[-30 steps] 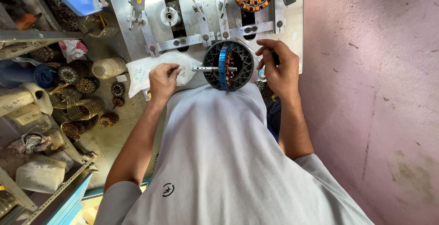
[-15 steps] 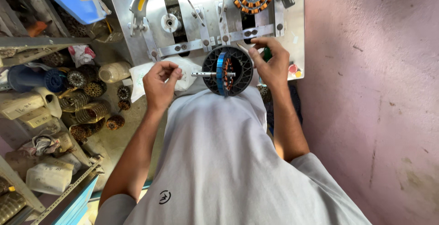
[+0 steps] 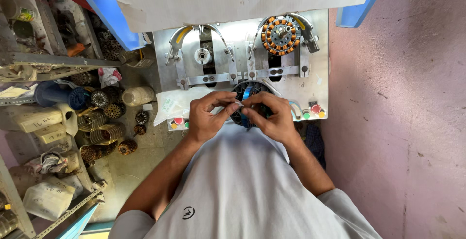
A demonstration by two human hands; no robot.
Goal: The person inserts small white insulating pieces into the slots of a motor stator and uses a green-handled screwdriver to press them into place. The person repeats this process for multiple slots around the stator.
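Left hand [image 3: 206, 117], right hand [image 3: 274, 117] meeting, dark stator [image 3: 248, 92] behind

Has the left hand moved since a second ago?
Yes. The left hand has come in rightward to the right hand, in front of the dark round stator.

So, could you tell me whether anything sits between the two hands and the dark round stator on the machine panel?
Nothing visible does. The left hand and right hand meet fingertip to fingertip directly in front of the stator, pinching something small between them, too small to identify.
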